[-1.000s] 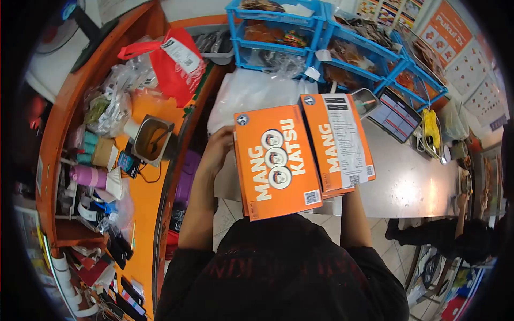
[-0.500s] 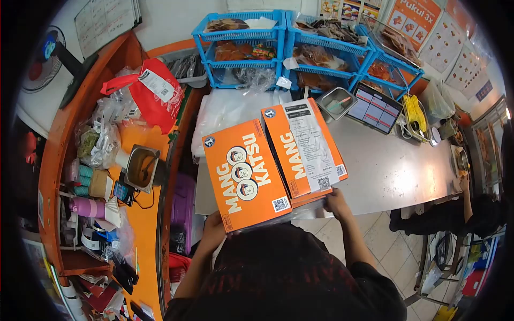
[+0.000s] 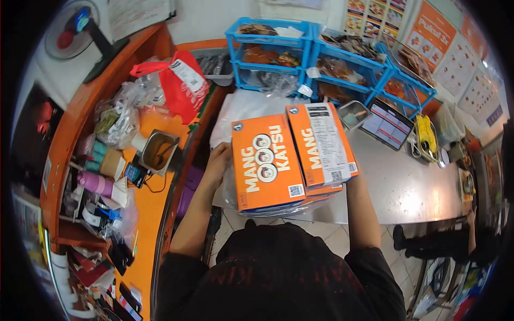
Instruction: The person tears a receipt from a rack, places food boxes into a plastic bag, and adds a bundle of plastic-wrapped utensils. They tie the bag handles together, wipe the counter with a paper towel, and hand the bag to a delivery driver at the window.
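Note:
Two orange takeaway boxes stand side by side in front of me: the left box [image 3: 278,187] and the right box [image 3: 308,136]. A printed receipt [image 3: 327,144] lies on the right box, and another orange edge shows beneath it. A clear plastic bag [image 3: 278,209] wraps around their lower sides. Along the left box's side, my left hand [image 3: 218,158] has its fingers curled at the bag's edge. My right hand [image 3: 353,177] is at the right box's near right corner, its fingers hidden behind the box.
Blue stacked trays [image 3: 270,40] of packed food line the back. A tablet [image 3: 387,123] and metal container [image 3: 353,114] stand on the steel counter [image 3: 396,182]. To the left, a red bag [image 3: 184,88] sits on a crowded orange shelf. Another person [image 3: 444,243] is at far right.
My left hand has moved from the left box's near corner up along its side. My right hand has slid around the right box's corner, mostly out of sight. The camera view has shifted left.

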{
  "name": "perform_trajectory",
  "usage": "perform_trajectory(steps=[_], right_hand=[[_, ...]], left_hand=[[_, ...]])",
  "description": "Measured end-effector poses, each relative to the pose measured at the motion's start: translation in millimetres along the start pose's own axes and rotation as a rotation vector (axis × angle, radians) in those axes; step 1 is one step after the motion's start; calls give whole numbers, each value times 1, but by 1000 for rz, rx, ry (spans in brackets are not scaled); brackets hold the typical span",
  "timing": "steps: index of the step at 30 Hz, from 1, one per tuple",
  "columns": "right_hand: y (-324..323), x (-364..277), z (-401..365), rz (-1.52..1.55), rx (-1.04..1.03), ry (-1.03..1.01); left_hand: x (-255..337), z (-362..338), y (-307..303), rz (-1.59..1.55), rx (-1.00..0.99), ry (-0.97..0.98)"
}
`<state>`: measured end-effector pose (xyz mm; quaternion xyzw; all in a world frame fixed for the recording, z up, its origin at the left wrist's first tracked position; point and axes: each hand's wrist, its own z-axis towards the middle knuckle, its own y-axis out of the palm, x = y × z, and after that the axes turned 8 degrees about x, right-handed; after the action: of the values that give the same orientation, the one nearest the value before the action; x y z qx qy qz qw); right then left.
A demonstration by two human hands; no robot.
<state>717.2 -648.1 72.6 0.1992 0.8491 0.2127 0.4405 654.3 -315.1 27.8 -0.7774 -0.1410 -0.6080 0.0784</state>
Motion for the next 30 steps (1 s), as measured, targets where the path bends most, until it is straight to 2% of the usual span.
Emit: perform_trajectory(steps=[2,4,8,10,11,13,14,16,17,19,20,22,24,27,29,30], right_hand=[[9,-5,14,-78,-47,-22],[15,-14,25,-166,-76,-128],[15,-49,16,-112,-222,-559],[4,-59,-20,-321,-81,-744],[3,-55,-37,-320,-79,-746],[2,-40,-68,-361,95,-735],[-2,-35,-79,-360,101,-730],[-11,-29,-97,-838,59,-612],[-15,-28,-103,-830,79,-609],[-16,-35,-114,-803,71,-628],[-16,-40,-119,-778,55,-661],[-18,-48,-122,-727,22,-623],[-15,-49,-117,-579,-5,-791],[2,-50,-117,-400,-97,-764],[14,-56,-116,-289,-150,-728],[19,-60,-115,-231,-205,-653]], left_hand=[[10,13,6,80,-12,137],[36,15,4,126,23,213],[101,-8,-5,149,34,628],[113,-45,0,155,91,624],[111,-61,3,161,144,624],[90,-82,2,200,122,608],[80,-95,1,202,118,602],[71,-118,-2,221,-74,330],[75,-125,-5,225,-82,323],[83,-138,-11,132,3,154],[83,-138,-11,136,1,152],[84,-138,-11,390,-105,539],[80,-134,-9,424,-104,507],[72,-124,-4,490,-115,449],[68,-123,-2,723,166,803],[72,-125,-5,724,158,805]])
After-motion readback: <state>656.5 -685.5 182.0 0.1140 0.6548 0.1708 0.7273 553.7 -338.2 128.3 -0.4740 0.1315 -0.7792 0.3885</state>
